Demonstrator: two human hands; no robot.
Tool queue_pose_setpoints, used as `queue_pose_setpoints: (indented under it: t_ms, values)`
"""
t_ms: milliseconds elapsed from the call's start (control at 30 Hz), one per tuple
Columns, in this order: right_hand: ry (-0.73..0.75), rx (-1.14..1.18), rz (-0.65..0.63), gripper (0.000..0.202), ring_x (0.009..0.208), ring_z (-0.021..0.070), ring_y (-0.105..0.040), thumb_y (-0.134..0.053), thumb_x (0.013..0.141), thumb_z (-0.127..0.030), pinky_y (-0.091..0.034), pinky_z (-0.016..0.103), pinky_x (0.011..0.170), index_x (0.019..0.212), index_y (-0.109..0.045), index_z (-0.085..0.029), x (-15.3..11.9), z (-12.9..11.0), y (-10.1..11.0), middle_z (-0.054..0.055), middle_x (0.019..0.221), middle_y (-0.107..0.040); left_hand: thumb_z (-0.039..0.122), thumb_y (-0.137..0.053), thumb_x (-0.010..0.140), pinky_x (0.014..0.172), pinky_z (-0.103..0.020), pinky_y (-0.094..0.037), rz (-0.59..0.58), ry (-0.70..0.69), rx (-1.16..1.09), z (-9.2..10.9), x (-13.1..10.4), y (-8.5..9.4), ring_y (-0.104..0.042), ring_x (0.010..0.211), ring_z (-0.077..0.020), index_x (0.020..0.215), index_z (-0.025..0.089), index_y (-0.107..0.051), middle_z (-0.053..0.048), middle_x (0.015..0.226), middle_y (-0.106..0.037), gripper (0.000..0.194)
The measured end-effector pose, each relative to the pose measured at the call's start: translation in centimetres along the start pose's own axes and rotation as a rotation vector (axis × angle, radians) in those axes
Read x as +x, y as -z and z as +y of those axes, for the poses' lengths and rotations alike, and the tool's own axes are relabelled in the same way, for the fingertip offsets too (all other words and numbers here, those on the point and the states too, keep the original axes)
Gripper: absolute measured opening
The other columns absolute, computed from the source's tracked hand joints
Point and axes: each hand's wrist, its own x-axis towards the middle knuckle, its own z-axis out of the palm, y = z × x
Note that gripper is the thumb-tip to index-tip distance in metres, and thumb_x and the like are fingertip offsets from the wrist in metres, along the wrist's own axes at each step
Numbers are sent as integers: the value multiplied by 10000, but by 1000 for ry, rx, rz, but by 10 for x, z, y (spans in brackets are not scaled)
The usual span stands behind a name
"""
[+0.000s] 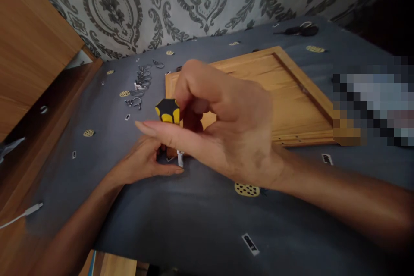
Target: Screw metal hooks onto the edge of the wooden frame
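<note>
My right hand (226,125) is closed round a screwdriver (168,110) with a black and yellow handle, its butt end turned up toward me; the shaft and tip are hidden. Below and left of it, my left hand (144,161) pinches at the near left corner of a wooden panel (300,112), which lies flat with a raised rim. A small shiny metal piece (180,158) shows at the left thumb's tip, against that corner. The left fingertips are partly hidden behind the right hand.
Several small metal hooks (139,82) lie in a loose row at the back left of the dark patterned cloth (194,224). A black-handled tool (300,29) rests at the back right. Wooden furniture (32,47) borders the left, near a white cable (32,210). A blurred patch covers the far right.
</note>
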Motion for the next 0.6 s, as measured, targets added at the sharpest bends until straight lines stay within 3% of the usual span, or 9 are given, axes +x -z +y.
queue_pose_setpoints:
  t_ms: [167, 267, 600]
  values:
    - [-64, 110, -84, 401, 543, 70, -373, -671, 968, -383, -338, 230, 553, 772, -360, -221, 2, 9, -1, -77, 661, -416, 551, -789, 803, 944, -472, -535, 32, -29, 37, 1, -1, 1, -625, 976, -265, 964, 215, -618, -42, 977, -658, 410]
    - [-12, 153, -94, 366, 562, 66, -344, -655, 977, -348, -353, 210, 579, 784, -372, -216, 0, 15, -4, -83, 666, -380, 523, -784, 813, 935, -473, -545, 28, -35, 40, 2, -1, 2, -635, 1007, -278, 981, 209, -611, -46, 977, -662, 396]
    - [-47, 206, -128, 360, 617, 76, -389, -639, 975, -347, -375, 225, 625, 769, -376, -213, -1, 18, -8, -76, 674, -399, 515, -782, 817, 931, -472, -561, 19, -25, 39, 1, -2, 1, -653, 1010, -279, 994, 212, -633, -33, 930, -676, 381]
